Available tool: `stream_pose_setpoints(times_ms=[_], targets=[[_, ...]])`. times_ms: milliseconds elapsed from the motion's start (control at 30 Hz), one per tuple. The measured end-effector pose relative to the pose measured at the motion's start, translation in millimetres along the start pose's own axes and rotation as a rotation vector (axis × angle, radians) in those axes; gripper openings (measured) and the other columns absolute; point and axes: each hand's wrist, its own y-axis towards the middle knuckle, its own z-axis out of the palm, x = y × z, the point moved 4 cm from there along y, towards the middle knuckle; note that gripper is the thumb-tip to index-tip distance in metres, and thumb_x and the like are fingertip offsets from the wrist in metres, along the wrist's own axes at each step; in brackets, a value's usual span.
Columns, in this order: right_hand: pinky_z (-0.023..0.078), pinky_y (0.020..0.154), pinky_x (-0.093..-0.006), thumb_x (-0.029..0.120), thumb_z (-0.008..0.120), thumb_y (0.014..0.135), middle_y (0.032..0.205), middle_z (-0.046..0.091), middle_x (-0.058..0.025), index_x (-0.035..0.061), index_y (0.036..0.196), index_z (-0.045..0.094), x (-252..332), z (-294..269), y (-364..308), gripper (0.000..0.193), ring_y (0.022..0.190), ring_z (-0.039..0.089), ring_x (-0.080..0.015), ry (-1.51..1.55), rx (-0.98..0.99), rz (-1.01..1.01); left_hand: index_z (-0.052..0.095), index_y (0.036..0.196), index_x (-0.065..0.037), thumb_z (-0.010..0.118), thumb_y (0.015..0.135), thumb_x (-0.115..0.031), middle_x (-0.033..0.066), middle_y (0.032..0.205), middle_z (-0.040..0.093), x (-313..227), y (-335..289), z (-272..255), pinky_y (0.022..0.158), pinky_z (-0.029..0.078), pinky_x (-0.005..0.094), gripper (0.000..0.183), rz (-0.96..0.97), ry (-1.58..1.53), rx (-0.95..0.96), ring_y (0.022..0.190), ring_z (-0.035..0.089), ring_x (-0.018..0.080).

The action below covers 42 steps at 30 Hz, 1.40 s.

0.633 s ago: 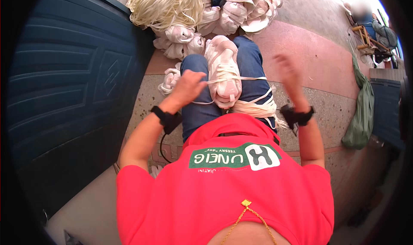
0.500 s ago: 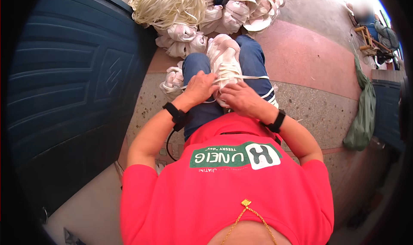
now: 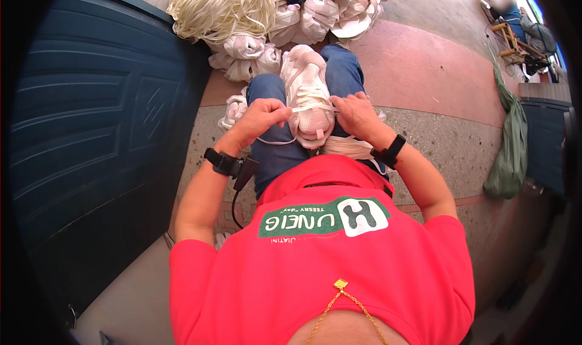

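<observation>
Shoe point(image 3: 303, 72), white and pale pink, sits clamped between the person's knees, roughly mid-lap, laced side up. Blue jeans point(image 3: 345, 72) touch it on both sides.

Left hand point(image 3: 262, 118): grip closed, thumb and index pinching the white lace point(image 3: 312, 107) just left of the shoe. Back of hand faces up, hand over the left thigh.

Right hand point(image 3: 362, 118): grip likewise closed, fingertips pinching the same lace at the shoe's right edge, over the right thigh. Wrist bent inward.

Lace runs nearly straight across the shoe's laced area, one hand to the other. Further rows of lacing show just above that span. A thin strand also curves over the left thigh below the left hand, toward the shoe's near end; can't tell if it's the same lace.

Bundle of laces point(image 3: 348, 147), cream, lies across the right thigh, near the shoe's lower end, partly behind the right forearm.

Black strap with a module point(image 3: 224, 163) on the left wrist, cable hanging off it; black band point(image 3: 391, 153) on the right.

Beyond the knees: big hank of cream laces point(image 3: 221, 9), with a pile of pale shoes point(image 3: 320, 18) beside and below it. Dark blue panelled door point(image 3: 91, 133) on the left, green bag point(image 3: 509, 148) well off to the right. Another person point(image 3: 514, 24) in blue far right, by wooden framing.
</observation>
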Motion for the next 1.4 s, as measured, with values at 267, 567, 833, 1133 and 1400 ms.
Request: stream_pose_setpoints(times_ms=[267, 567, 833, 1133, 1400], targets=[[0.045, 0.049, -0.0356, 0.010, 0.047, 0.083, 0.064, 0.059, -0.0137, 0.0050, 0.099, 0.054, -17, -51, 3, 0.018, 0.058, 0.059, -0.0268, 0.389, -0.417, 0.180, 0.056, 0.078, -0.003, 0.051, 0.087, -0.019, 0.0025, 0.072, 0.055, -32, -13, -8, 0.066, 0.040, 0.0224, 0.019, 0.074, -0.389, -0.044, 0.069, 0.051, 0.0095], [0.045, 0.050, -0.0221, 0.012, 0.044, 0.089, 0.066, 0.048, 0.0005, -0.0012, 0.101, 0.053, -22, -82, 9, 0.020, 0.051, 0.046, -0.0068, 1.665, -0.604, 0.477, 0.052, 0.082, -0.006, 0.039, 0.093, -0.024, 0.0070, 0.082, 0.057, -25, -25, -36, 0.080, 0.045, 0.0404, 0.025, 0.246, -1.010, -0.144, 0.077, 0.056, 0.0199], [0.041, 0.085, -0.0388, 0.015, 0.058, 0.076, 0.099, 0.054, -0.0154, -0.0016, 0.110, 0.048, -94, 51, -65, 0.039, 0.093, 0.052, -0.0268, 0.543, -0.456, 0.820, 0.053, 0.098, -0.002, 0.052, 0.079, -0.008, 0.0142, 0.091, 0.056, 34, -21, -28, 0.079, 0.040, 0.0360, 0.020, 0.472, 0.932, -0.775, 0.090, 0.051, 0.0286], [0.039, 0.076, -0.0315, 0.010, 0.052, 0.070, 0.090, 0.052, -0.0067, 0.0050, 0.091, 0.056, 4, -5, -30, 0.021, 0.091, 0.048, -0.0213, 0.019, -0.086, -0.230, 0.061, 0.079, -0.007, 0.063, 0.070, -0.015, 0.0068, 0.080, 0.053, 24, -21, 23, 0.072, 0.042, 0.0331, 0.012, 0.460, 1.228, -0.209, 0.084, 0.048, 0.0253], [0.040, 0.068, -0.0305, 0.012, 0.051, 0.072, 0.075, 0.050, -0.0067, 0.0077, 0.080, 0.054, -9, -2, -31, 0.010, 0.078, 0.049, -0.0213, -0.041, -0.052, -0.194, 0.063, 0.082, 0.000, 0.056, 0.080, -0.013, 0.0113, 0.066, 0.060, 26, -10, 9, 0.057, 0.045, 0.0322, 0.015, 0.222, 0.560, -0.432, 0.060, 0.057, 0.0216]])
